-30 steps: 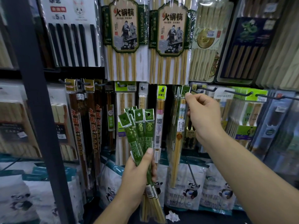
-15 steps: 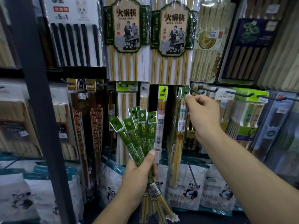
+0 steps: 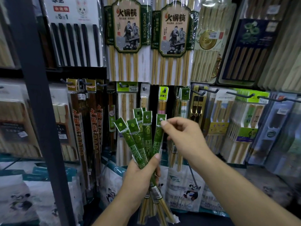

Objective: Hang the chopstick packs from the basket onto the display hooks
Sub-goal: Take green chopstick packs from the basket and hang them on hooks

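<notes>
Shop display wall (image 3: 73, 72), packed edge to edge with hanging chopstick stock; a dark metal upright (image 3: 37, 111) runs down near its left edge. Upper row, centre: two large hotpot-chopstick packs (image 3: 128, 38) side by side. Along the lower edge, panda-printed bags (image 3: 187, 190). Display hooks (image 3: 241, 95) jut out in a row at mid-height toward the right edge.

Left hand (image 3: 140, 175), before the wall's lower middle: fingers and thumb wrapped round a fan of green chopstick packs (image 3: 138, 141), headers up and spread, bare stick ends pointing down below the fist.

Right hand (image 3: 184, 137): thumb and forefinger pinch the header of the rightmost pack (image 3: 160, 129) by its hang hole, other fingers loosely curled. The pack's lower part sits in the left hand's grip. The fan sits below the hook row, apart from it.
</notes>
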`<action>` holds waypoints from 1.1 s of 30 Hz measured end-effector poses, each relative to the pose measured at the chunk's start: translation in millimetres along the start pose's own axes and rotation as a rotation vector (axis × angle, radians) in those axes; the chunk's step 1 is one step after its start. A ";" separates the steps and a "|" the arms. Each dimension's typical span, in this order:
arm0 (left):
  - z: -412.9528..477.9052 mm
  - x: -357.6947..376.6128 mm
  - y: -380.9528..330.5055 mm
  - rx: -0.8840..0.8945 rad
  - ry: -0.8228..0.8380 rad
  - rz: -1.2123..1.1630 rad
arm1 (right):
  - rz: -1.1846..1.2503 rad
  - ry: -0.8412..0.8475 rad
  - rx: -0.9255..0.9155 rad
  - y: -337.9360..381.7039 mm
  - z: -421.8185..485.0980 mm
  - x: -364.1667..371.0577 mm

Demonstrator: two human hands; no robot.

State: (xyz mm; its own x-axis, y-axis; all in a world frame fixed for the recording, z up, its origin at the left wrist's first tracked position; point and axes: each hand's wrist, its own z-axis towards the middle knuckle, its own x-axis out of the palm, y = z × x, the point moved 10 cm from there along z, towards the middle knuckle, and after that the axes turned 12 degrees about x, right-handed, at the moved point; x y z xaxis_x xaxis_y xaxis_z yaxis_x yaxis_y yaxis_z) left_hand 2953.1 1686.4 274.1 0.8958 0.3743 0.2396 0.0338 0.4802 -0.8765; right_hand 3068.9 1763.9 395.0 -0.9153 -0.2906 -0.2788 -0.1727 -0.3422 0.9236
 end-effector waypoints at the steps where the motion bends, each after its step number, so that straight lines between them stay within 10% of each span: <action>1: -0.4 0.9 1.1 -0.003 0.007 -0.002 | -0.013 0.016 0.001 -1.5 -1.3 4.2; 33: 5.8 -0.9 9.0 -0.028 0.004 -0.053 | 0.330 -0.314 0.045 20.3 35.6 -62.7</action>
State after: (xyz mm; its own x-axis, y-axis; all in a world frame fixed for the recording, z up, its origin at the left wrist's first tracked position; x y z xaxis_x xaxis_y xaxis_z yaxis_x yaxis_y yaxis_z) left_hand 2950.0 1695.0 268.4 0.8944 0.3454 0.2841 0.0933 0.4771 -0.8739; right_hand 3109.8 1807.0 440.5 -0.9887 -0.0905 0.1195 0.1379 -0.2357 0.9620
